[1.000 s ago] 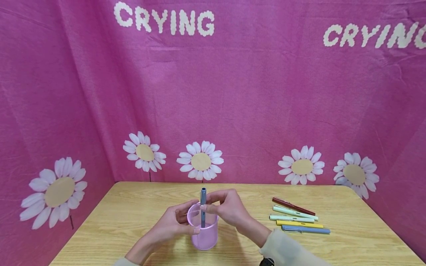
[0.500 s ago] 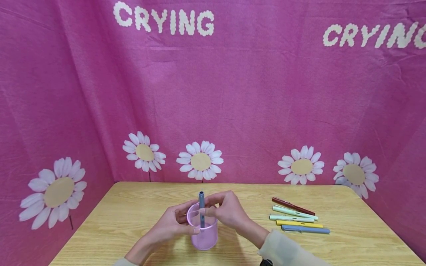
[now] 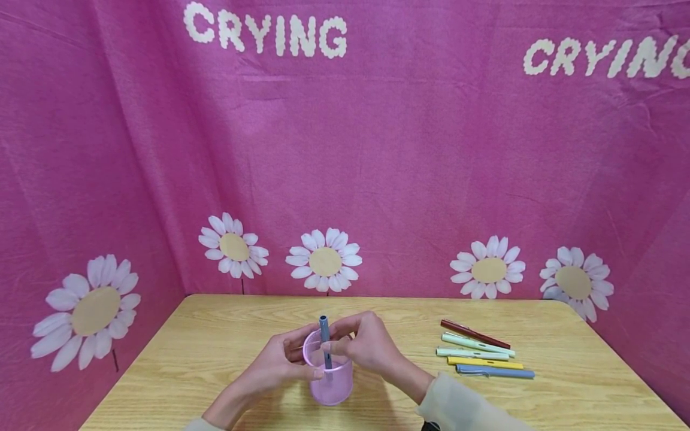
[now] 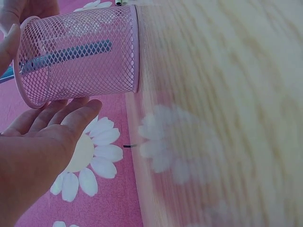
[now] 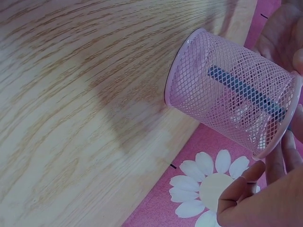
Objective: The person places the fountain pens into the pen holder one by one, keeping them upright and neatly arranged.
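Grey-blue pen (image 3: 324, 331) held inside a pink mesh cup (image 3: 331, 390)

The right hand (image 3: 372, 344) pinches the pen between thumb and fingers, its top leaning slightly left above the rim. Both wrist views show the pen's lower end inside the cup — short of the base. The left hand (image 3: 283, 361) holds the cup around its rim, thumb at the near side. The cup stands upright on the table (image 3: 226, 320). Well to its right lie five more pens (image 3: 485, 362) — dark red, two pale green, yellow and blue.
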A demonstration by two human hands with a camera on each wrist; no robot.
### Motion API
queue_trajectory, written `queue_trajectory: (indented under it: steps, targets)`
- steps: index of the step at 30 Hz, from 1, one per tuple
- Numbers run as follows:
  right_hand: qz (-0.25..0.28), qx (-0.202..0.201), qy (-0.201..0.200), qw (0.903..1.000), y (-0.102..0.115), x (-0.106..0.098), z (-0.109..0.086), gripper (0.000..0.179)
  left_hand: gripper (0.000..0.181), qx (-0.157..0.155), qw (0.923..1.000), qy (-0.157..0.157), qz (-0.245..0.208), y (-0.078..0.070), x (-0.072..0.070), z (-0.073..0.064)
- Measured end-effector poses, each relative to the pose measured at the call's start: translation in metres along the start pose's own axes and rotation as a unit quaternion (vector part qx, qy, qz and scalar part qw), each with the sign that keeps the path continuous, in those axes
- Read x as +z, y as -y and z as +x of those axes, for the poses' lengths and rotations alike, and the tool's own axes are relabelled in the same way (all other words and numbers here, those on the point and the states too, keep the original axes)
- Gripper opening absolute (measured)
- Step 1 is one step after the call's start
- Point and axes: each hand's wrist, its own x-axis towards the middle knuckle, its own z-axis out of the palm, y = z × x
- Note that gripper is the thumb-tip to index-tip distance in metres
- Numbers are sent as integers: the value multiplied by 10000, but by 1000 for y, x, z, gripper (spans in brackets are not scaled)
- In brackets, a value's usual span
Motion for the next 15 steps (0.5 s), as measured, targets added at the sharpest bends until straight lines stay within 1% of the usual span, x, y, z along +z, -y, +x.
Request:
queue_trajectory:
  steps: [6, 12, 15]
  targets:
    - [-79, 64, 41, 9999, -1, 0, 0, 9, 90, -119, 9999, -73, 37, -2, 0, -1]
    - [-167, 103, 10, 9998, -2, 2, 0, 13, 89, -60, 10000, -13, 35, -1, -1, -1]
    - [-259, 114, 19, 9996, -2, 3, 0, 13, 86, -46, 10000, -43, 68, -1, -1, -1]
